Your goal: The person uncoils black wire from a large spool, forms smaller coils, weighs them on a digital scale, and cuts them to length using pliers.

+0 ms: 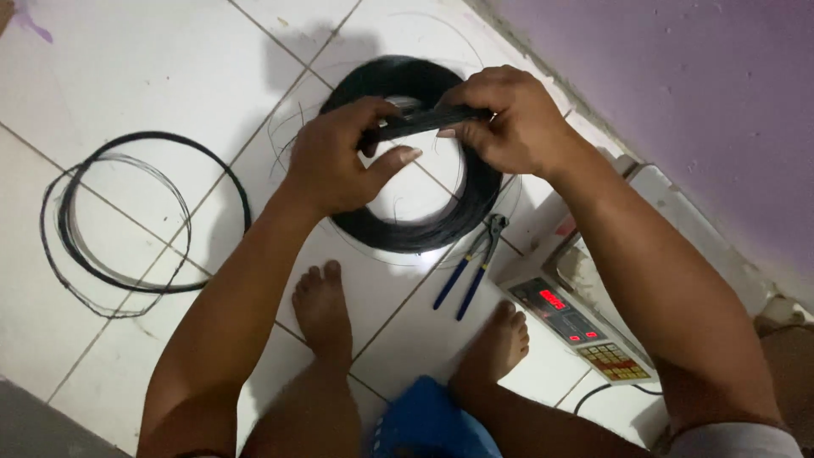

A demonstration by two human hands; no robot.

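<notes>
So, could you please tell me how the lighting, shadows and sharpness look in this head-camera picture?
In the head view, the light is dim and bluish; the left hand and right hand, holding a bundle of black wire, cast soft shadows on the white tiled floor; the red display of the digital scale glows; the blue-handled pliers look slightly soft; the edges curve mildly.

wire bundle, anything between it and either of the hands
Nothing visible does. The left hand and right hand both already grip the black wire bundle directly, holding it above the big wire coil on the tiled floor.
</notes>
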